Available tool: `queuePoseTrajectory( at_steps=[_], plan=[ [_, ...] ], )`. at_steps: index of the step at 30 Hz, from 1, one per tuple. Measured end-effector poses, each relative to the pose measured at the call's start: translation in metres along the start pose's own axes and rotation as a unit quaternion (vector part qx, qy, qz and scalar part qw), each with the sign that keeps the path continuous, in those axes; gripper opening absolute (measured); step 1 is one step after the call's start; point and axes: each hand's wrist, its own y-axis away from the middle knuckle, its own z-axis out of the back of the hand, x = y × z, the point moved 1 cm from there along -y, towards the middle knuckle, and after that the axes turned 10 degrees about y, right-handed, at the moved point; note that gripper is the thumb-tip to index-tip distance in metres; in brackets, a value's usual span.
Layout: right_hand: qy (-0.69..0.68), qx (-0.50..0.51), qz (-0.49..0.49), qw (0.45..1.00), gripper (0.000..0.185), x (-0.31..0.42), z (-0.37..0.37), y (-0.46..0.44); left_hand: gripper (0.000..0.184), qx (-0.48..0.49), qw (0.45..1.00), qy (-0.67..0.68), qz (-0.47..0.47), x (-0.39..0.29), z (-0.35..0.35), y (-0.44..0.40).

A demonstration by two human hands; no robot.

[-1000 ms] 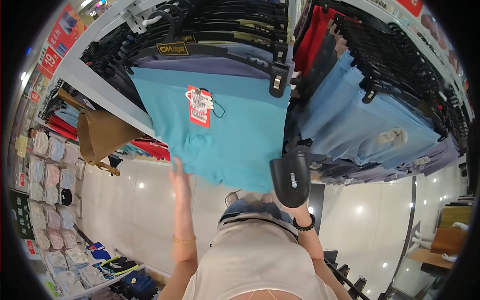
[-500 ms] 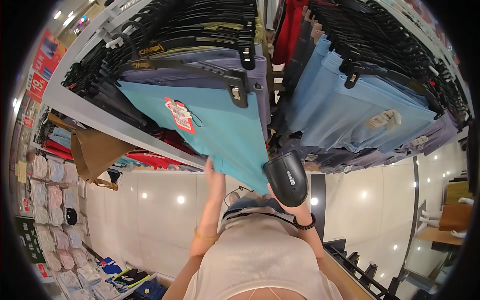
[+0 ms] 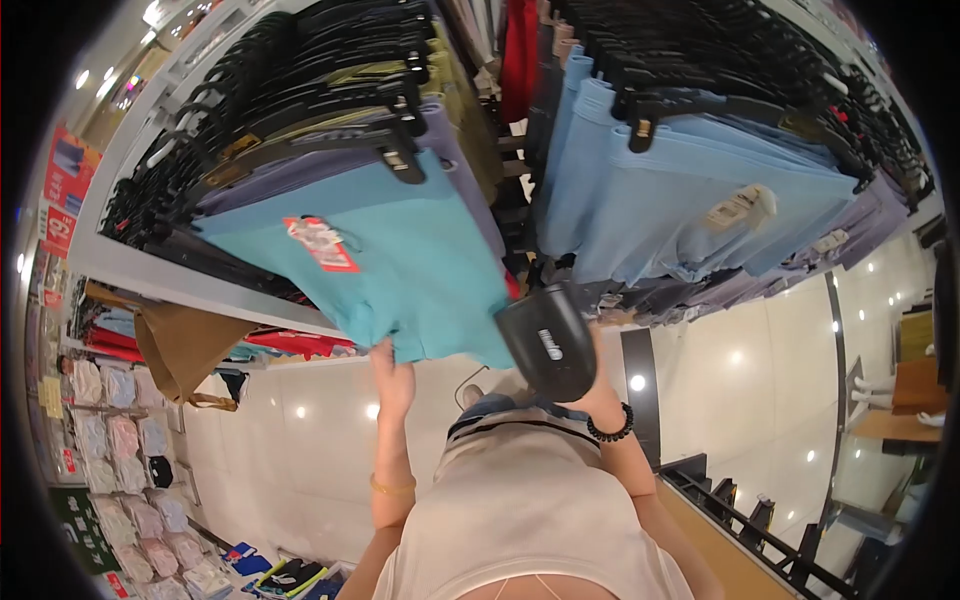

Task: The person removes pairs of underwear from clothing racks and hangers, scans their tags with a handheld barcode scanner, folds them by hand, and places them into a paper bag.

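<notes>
Turquoise shorts (image 3: pixel 400 240) hang by clips from a black hanger (image 3: pixel 330 150) at the front of the left rack, with a red and white price tag (image 3: pixel 320 245) on them. My left hand (image 3: pixel 393 378) pinches their lower hem, and the cloth bunches above my fingers. In my right hand (image 3: pixel 602 378) is a black rounded handheld device (image 3: pixel 548 342) with a small white logo. Its far end overlaps the lower right corner of the shorts; whether they touch I cannot tell. Most of my right fingers are hidden behind the device.
Light blue garments (image 3: pixel 690 210) with a pale tag (image 3: pixel 742 207) fill the right rack. A brown bag-like item (image 3: pixel 185 345) hangs at left, near a wall of packaged goods (image 3: pixel 125 435). A black metal rail (image 3: pixel 745 520) stands at lower right above the tiled floor (image 3: pixel 290 450).
My left hand has moved left and slightly down, pulling the hem of the shorts out wider. The device in my right hand has shifted a little left, and the view has turned somewhat.
</notes>
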Motion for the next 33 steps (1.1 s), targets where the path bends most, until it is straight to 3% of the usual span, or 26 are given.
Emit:
queuePoseTrajectory(
  at_steps=[2,5,8,12,13,14,16,19,23,26,27,31,33],
  plan=[
    [0.010,0.031,-0.023,0.999,0.041,0.010,-0.002,0.005,0.026,0.169,0.965,0.136,0.149,-0.040,-0.014,0.004],
    [0.009,0.114,-0.125,0.986,0.041,-0.003,-0.002,0.030,0.027,0.242,0.927,0.150,0.243,-0.045,-0.030,0.021],
    [0.060,0.114,-0.145,0.981,0.043,-0.020,0.002,0.060,0.028,0.370,0.905,0.080,0.193,-0.050,-0.047,0.039],
    [0.016,0.044,-0.215,0.976,0.037,-0.038,0.033,0.082,0.024,0.431,0.877,0.061,0.205,-0.061,-0.075,0.051],
    [0.017,0.009,-0.308,0.951,0.033,-0.050,0.045,0.091,0.023,0.449,0.870,0.068,0.193,-0.059,-0.083,0.051],
    [0.034,-0.041,-0.387,0.921,0.033,-0.074,0.059,0.101,0.023,0.460,0.866,0.075,0.180,-0.056,-0.092,0.049],
    [0.005,-0.295,-0.384,0.875,0.027,-0.078,0.091,0.095,0.021,0.481,0.859,0.089,0.153,-0.052,-0.113,0.037],
    [-0.109,-0.416,-0.333,0.839,0.027,-0.099,0.145,0.115,0.017,0.443,0.896,0.027,0.002,-0.069,-0.152,0.004],
    [-0.089,-0.482,-0.331,0.806,0.028,-0.089,0.189,0.151,0.029,0.368,0.905,-0.071,-0.202,-0.065,-0.205,-0.024],
    [-0.057,-0.502,-0.355,0.787,0.023,-0.086,0.194,0.179,0.040,0.379,0.897,-0.148,-0.171,-0.060,-0.236,-0.027],
    [-0.053,-0.502,-0.365,0.782,0.021,-0.084,0.193,0.187,0.041,0.347,0.894,-0.183,-0.214,-0.047,-0.245,-0.026],
    [-0.054,-0.495,-0.412,0.763,0.017,-0.083,0.176,0.212,0.040,0.372,0.878,-0.269,-0.134,-0.027,-0.257,-0.027],
    [-0.064,-0.477,-0.426,0.766,0.018,-0.083,0.166,0.216,0.040,0.372,0.881,-0.258,-0.139,-0.034,-0.254,-0.026]
  ],
)
